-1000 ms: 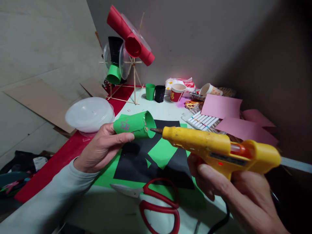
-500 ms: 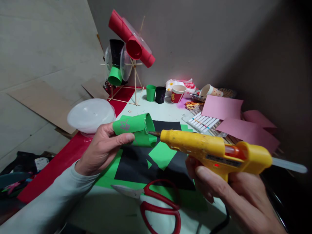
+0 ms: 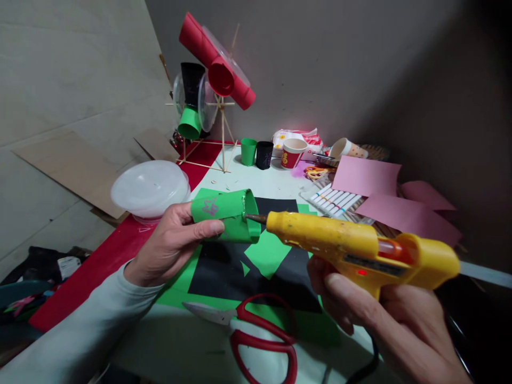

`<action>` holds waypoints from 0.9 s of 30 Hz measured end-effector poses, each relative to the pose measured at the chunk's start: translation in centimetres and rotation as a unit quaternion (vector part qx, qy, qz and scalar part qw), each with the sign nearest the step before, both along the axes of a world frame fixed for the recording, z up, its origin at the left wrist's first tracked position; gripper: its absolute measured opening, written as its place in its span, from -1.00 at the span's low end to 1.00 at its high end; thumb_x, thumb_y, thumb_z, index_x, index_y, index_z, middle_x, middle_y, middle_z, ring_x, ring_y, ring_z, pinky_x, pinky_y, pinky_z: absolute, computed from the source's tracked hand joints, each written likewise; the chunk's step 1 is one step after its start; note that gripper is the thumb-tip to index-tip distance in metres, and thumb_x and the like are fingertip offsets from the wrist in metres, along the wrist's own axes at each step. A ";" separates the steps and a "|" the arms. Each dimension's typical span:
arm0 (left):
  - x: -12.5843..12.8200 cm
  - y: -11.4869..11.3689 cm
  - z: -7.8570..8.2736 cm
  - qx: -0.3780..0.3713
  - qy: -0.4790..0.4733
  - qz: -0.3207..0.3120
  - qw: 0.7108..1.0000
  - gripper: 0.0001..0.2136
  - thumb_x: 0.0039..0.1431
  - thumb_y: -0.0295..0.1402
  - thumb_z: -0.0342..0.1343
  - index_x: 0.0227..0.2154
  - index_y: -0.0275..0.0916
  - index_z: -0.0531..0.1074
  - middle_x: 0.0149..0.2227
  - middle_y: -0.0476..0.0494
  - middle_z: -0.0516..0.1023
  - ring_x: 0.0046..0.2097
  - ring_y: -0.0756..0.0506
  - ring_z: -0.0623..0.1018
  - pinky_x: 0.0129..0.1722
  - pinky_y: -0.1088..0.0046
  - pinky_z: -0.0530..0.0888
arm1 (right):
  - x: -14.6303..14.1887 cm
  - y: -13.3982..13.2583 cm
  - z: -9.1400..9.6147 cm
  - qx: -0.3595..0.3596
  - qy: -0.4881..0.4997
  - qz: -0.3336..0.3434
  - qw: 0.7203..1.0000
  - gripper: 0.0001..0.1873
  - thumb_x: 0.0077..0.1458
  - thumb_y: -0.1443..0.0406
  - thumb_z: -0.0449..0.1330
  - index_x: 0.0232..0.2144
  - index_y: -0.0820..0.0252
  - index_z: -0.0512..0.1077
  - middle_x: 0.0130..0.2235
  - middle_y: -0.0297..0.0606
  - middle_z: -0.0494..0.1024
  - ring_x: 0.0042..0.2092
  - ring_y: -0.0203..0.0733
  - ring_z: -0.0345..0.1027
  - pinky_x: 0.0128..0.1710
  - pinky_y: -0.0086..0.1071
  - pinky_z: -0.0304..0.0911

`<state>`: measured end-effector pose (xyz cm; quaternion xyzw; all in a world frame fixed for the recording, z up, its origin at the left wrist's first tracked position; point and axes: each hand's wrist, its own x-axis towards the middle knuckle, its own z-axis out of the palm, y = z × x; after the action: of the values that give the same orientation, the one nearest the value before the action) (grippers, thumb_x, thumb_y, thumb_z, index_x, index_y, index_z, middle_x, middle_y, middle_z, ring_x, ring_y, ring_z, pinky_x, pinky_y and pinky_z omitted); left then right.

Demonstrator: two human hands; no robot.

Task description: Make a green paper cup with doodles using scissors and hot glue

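My left hand (image 3: 170, 245) is closed round a green paper-covered cup (image 3: 224, 213), held on its side with the open rim facing right. A pale star-like drawing shows on its side. My right hand (image 3: 384, 320) grips a yellow glue gun (image 3: 360, 250), a finger under the trigger. The gun's metal nozzle touches the cup's rim. Both are held above green and black paper sheets (image 3: 256, 261) on the table.
Red-handled scissors (image 3: 256, 333) lie at the near edge. A clear lidded bowl (image 3: 150, 188) sits left. At the back stand a stick-frame model with red tubes and cups (image 3: 212, 80), small cups (image 3: 256, 152), a marker set (image 3: 332, 200) and pink sheets (image 3: 366, 173).
The cup has turned slightly in my left hand, so the rim now faces more edge-on. The glue gun nozzle stays at the rim and has shifted a little right.
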<state>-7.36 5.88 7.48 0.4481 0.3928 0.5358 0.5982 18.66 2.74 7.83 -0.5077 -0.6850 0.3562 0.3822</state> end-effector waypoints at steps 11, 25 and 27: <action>0.0 0.2 0.1 -0.050 -0.049 0.015 0.997 -0.83 -0.03 -0.43 0.44 -0.31 -0.28 0.72 -0.27 -0.28 0.74 -0.14 -0.33 0.71 -0.06 0.21 0.65 | 0.2 0.0 -0.2 0.024 -0.007 -0.002 1.000 -0.56 0.23 0.05 0.22 -0.64 0.06 0.42 -0.56 -0.30 0.47 -0.56 -0.21 0.33 -0.67 -0.41 0.30; 0.0 0.4 -0.1 -0.047 -0.045 0.019 0.998 -0.83 -0.04 -0.42 0.44 -0.32 -0.27 0.71 -0.26 -0.25 0.75 -0.17 -0.30 0.71 -0.06 0.21 0.64 | 1.0 -0.4 -1.3 0.046 -0.041 -0.024 0.998 -0.68 0.23 0.02 0.22 -0.44 0.02 0.59 -0.48 -0.25 0.53 -0.50 -0.14 0.39 -0.67 -0.39 0.32; 0.0 0.4 0.0 -0.050 -0.045 0.025 0.997 -0.82 -0.07 -0.42 0.46 -0.33 -0.27 0.71 -0.27 -0.24 0.74 -0.17 -0.29 0.70 -0.06 0.23 0.64 | 1.0 -0.5 -1.4 0.052 -0.041 -0.032 0.997 -0.68 0.22 -0.01 0.23 -0.39 0.03 0.60 -0.44 -0.24 0.54 -0.48 -0.14 0.39 -0.67 -0.39 0.31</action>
<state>-7.37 6.25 7.47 0.3834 0.4031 0.5499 0.6230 19.61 2.27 6.41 -0.5230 -0.7011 0.2865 0.3910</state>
